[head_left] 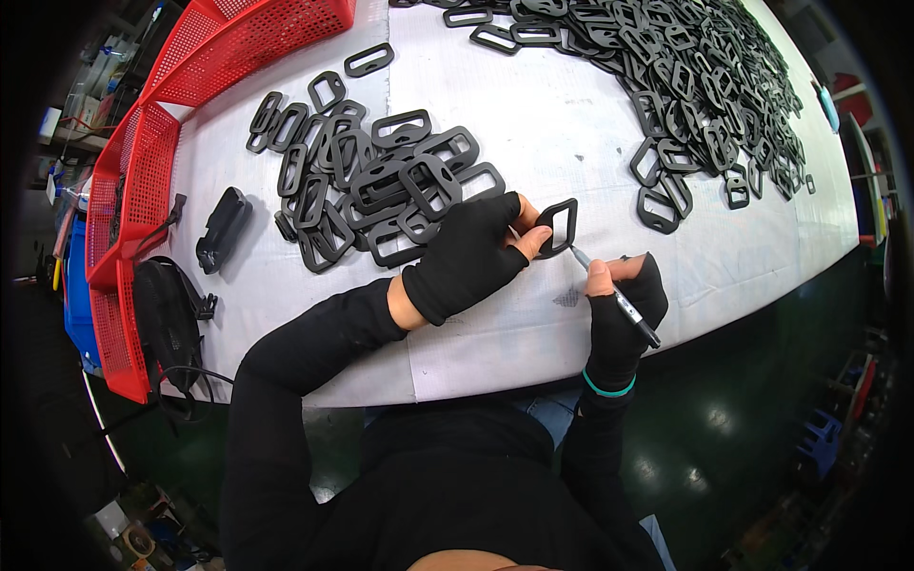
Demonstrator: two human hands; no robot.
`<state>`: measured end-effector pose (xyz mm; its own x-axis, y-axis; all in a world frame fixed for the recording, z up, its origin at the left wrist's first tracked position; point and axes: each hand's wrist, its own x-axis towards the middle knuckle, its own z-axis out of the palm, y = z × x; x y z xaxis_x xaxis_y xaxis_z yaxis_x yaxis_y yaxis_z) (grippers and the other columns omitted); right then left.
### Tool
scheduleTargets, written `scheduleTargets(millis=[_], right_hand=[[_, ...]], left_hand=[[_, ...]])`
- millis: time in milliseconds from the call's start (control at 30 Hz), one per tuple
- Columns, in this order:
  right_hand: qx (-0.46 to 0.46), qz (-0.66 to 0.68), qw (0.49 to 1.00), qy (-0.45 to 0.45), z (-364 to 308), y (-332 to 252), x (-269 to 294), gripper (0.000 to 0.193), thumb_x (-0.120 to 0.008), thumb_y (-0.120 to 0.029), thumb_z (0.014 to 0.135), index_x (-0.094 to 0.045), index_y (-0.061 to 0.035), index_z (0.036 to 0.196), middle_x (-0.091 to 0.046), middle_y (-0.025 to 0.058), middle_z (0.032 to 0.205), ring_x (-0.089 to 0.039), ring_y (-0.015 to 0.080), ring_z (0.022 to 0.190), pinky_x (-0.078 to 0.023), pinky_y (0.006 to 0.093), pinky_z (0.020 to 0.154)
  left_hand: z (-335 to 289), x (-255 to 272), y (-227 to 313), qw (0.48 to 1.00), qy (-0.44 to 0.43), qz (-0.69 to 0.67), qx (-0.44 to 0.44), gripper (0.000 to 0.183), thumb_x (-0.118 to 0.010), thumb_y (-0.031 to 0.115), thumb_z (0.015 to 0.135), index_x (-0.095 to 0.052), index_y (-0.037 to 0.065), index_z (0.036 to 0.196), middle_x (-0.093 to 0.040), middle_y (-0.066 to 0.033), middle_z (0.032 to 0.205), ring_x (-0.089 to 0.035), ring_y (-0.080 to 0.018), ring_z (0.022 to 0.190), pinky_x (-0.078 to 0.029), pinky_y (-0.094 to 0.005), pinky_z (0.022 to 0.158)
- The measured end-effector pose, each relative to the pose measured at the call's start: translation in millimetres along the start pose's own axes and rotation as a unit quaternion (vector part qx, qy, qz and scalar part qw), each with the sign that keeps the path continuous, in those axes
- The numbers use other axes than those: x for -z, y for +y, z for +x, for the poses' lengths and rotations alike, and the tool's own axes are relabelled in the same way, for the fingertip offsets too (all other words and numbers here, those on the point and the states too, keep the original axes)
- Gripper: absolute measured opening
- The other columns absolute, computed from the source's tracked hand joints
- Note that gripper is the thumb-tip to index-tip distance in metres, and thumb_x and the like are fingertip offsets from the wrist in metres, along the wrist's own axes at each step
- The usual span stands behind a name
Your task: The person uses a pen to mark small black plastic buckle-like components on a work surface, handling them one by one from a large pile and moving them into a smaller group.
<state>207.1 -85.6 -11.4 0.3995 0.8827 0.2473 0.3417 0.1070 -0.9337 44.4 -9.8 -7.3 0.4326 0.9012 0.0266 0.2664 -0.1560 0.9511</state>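
Nearest, right hand point(624, 305) in a black fingerless glove, fingers clamped on a slim pen-like tool point(614, 295), its tip touching the lower edge of a black plastic frame point(559, 228). Just beyond, left hand point(471, 255), gloved alike, fingers pinched on that same frame, holding it down on the white table cover point(552, 133). Small dark smudge point(566, 298) on the cover between the hands. Behind the left hand, a loose heap of like frames point(381, 186); beside it a black handheld device point(221, 228). At the left edge, a small black fan point(169, 319) and red mesh baskets point(133, 181). Farthest back right, a far bigger spread of frames point(695, 76).
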Motion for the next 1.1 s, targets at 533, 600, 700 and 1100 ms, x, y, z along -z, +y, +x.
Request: scheduleTargets(millis=[533,600,700,1100], right_hand=[[0.008,0.031,0.999,-0.012,-1.4,3.4,1.5,0.016,-0.066,-0.003,0.076,-0.05,-0.001,0.073,-0.051,0.0034,0.062,-0.047,0.0083,0.054,-0.039,0.0228,0.051],[0.018,0.025,0.999,-0.01,-1.9,1.6,0.5,0.016,-0.065,-0.002,0.076,-0.05,-0.001,0.073,-0.051,0.0034,0.062,-0.047,0.008,0.055,-0.039,0.0224,0.051],[0.024,0.019,0.999,-0.013,-2.9,0.2,0.6,0.015,-0.065,-0.001,0.076,-0.05,-0.0011,0.073,-0.052,0.0034,0.063,-0.047,0.0075,0.055,-0.039,0.0219,0.05],[0.011,0.008,1.0,-0.013,-4.5,0.6,-0.8,0.013,-0.065,0.0,0.077,-0.052,-0.0012,0.074,-0.053,0.0034,0.064,-0.047,0.007,0.055,-0.04,0.0218,0.051]], left_hand=[[-8.3,-4.5,2.8,0.986,0.012,0.102,-0.13,0.013,-0.066,0.012,0.078,-0.061,0.004,0.087,-0.06,-0.0062,0.068,-0.058,-0.0139,0.056,-0.045,-0.0254,0.05],[-12.2,-8.5,-6.0,0.955,0.01,0.193,-0.223,0.018,-0.066,0.009,0.075,-0.059,0.005,0.092,-0.059,-0.0079,0.072,-0.058,-0.0212,0.057,-0.045,-0.028,0.049],[-16.5,-4.2,-2.4,0.936,-0.038,0.234,-0.262,0.027,-0.065,0.007,0.073,-0.056,0.005,0.098,-0.06,-0.0076,0.076,-0.059,-0.0221,0.058,-0.045,-0.028,0.049],[-19.2,-5.0,-3.2,0.912,-0.041,0.288,-0.288,0.029,-0.066,0.009,0.072,-0.056,0.006,0.099,-0.06,-0.0074,0.083,-0.06,-0.0213,0.06,-0.045,-0.0287,0.047]])
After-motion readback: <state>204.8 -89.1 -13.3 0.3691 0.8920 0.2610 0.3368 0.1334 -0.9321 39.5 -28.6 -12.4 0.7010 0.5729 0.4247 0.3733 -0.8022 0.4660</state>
